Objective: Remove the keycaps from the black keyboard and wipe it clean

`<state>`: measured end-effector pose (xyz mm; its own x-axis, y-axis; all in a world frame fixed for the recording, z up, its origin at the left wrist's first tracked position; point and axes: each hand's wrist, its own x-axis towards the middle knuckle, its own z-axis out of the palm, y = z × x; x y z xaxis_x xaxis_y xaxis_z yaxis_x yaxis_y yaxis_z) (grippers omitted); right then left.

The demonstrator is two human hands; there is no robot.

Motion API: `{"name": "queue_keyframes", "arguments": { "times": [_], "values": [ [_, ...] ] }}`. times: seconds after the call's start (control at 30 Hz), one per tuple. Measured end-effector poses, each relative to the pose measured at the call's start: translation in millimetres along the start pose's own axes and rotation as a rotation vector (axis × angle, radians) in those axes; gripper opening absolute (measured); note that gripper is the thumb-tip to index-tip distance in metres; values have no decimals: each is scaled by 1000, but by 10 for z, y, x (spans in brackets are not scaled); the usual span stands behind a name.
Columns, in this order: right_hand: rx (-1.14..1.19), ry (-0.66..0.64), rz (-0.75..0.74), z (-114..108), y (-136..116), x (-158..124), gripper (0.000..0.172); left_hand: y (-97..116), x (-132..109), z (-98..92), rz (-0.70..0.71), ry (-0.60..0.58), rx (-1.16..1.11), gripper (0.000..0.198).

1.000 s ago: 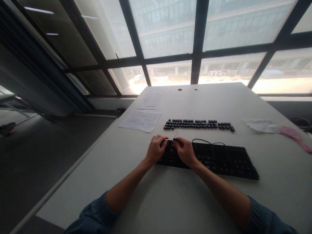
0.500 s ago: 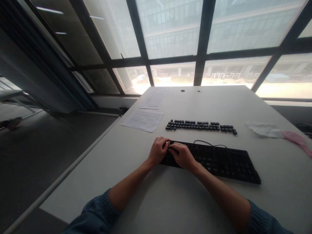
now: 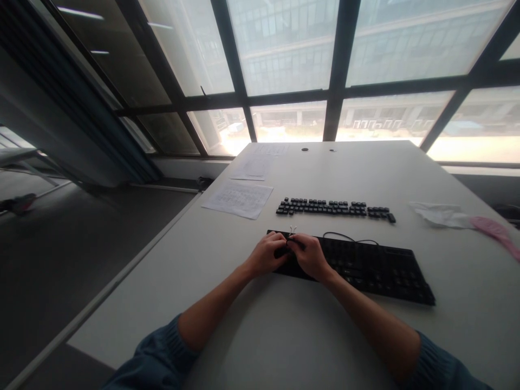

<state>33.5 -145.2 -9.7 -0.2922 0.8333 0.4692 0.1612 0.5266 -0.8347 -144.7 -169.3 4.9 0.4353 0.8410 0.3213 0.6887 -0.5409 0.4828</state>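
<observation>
A black keyboard (image 3: 377, 271) lies on the white table in front of me, both my hands over its left part. My left hand (image 3: 266, 253) is closed, its fingertips meeting those of the right; what they hold is hidden. My right hand (image 3: 311, 255) is closed in a pinch around a small tool with thin silvery wire prongs (image 3: 293, 229), which point up and away from me. Beyond the keyboard, several loose black keycaps (image 3: 320, 207) lie in rows. A thin black cable (image 3: 345, 235) loops behind the keyboard's back edge.
Printed paper sheets (image 3: 239, 200) lie at the table's left edge. On the right are a crumpled white sheet or cloth (image 3: 441, 215) and a pink item (image 3: 493, 232) I cannot identify. Large windows (image 3: 284, 49) stand behind the table (image 3: 235, 336); a dark curtain (image 3: 93, 124) hangs at left.
The wire prongs, earlier low between my fingers, now stick up above them. My fingertips have shifted slightly right, and more of the keyboard's back left corner shows.
</observation>
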Motion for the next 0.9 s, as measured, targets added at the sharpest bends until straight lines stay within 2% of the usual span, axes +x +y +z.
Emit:
{"name": "queue_keyframes", "arguments": {
  "times": [0.27,0.9],
  "values": [
    [30,4,47,-3,17,-8,20,-127,-13,38,30,-3,-42,11],
    [22,15,72,-19,3,-3,19,-127,-20,57,68,-16,-8,10]
  ]
}}
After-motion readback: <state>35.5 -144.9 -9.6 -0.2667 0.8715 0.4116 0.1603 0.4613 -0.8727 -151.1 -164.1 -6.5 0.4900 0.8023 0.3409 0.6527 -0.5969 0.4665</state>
